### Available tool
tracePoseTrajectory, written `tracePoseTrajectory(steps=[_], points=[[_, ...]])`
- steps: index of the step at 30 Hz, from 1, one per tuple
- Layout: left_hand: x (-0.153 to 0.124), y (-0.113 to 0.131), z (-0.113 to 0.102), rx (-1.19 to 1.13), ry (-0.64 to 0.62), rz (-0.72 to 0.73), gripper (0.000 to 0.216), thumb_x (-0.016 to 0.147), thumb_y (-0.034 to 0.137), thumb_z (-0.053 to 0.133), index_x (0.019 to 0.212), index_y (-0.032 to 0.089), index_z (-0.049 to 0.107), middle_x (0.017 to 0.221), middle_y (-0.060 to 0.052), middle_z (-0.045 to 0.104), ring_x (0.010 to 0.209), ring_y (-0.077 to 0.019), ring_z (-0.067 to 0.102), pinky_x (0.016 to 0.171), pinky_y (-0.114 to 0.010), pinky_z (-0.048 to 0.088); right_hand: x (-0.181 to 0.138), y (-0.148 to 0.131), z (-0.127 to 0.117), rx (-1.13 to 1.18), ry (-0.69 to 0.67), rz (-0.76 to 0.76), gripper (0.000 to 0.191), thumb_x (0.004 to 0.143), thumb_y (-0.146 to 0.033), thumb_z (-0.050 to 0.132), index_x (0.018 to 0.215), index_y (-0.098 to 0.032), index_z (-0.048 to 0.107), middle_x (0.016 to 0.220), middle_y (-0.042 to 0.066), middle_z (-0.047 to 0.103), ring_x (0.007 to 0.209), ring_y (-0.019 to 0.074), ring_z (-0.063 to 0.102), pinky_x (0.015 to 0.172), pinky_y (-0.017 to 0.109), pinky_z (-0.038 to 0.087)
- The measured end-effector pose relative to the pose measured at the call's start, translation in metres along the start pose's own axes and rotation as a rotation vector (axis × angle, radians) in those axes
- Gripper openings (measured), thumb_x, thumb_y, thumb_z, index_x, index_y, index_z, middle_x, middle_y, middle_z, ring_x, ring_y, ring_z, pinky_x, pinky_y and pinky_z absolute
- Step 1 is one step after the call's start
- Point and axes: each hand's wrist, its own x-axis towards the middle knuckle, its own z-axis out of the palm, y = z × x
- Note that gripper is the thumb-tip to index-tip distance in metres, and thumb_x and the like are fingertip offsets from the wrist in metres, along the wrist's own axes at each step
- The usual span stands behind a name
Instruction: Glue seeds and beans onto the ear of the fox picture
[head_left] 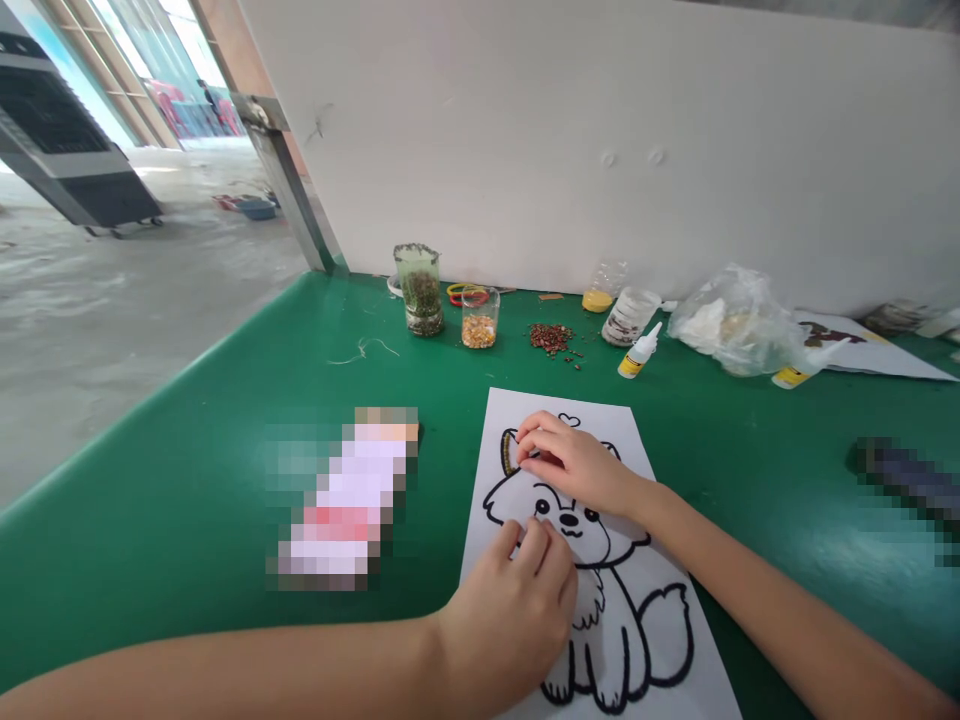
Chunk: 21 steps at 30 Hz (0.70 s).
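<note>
A white sheet [667, 560] with a black-outlined drawing of a fox-like animal lies on the green table. Small yellowish-brown bits line the inside of the animal's left-side ear [509, 453]. Beside that ear, my right hand [577, 465] rests over the top of the head, fingers bent and tips drawn together; anything between them is too small to make out. My left hand [517, 610] is closed over the lower left of the face, its knuckles up and its fingertips hidden, so what it may hold does not show.
Behind the sheet stand a cup of green seeds [422, 295], a cup of corn kernels [479, 325], a reddish bean pile [551, 338], a glue bottle [640, 352] and a plastic bag [735, 325]. A blurred-out phone-like object [349, 500] lies left.
</note>
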Motion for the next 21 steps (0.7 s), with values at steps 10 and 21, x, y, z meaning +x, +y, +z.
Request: tracePoseTrajectory(steps=[10, 21], points=[[0.0, 0.0003, -0.0003, -0.008, 0.0, 0.004, 0.029, 0.086, 0.021, 0.041, 0.103, 0.008, 0.06, 0.108, -0.015, 0.059, 0.096, -0.0267, 0.055, 0.08, -0.037, 0.042, 0.0005, 0.0051, -0.0057, 0.06, 0.003, 0.015, 0.01, 0.085, -0.017, 0.051, 0.08, -0.02, 0.059, 0.113, 0.004, 0.052, 0.06, 0.0064, 0.048, 0.064, 0.026, 0.045], [0.0005, -0.0008, -0.0011, -0.009, -0.001, 0.008, 0.031, 0.086, 0.022, 0.04, 0.104, 0.007, 0.06, 0.109, -0.015, 0.059, 0.096, -0.0265, 0.054, 0.079, -0.036, 0.042, 0.0003, 0.004, -0.0076, 0.086, 0.004, 0.036, 0.007, 0.082, -0.015, 0.052, 0.08, -0.019, 0.058, 0.111, 0.004, 0.051, 0.059, 0.0055, 0.047, 0.061, 0.024, 0.044]])
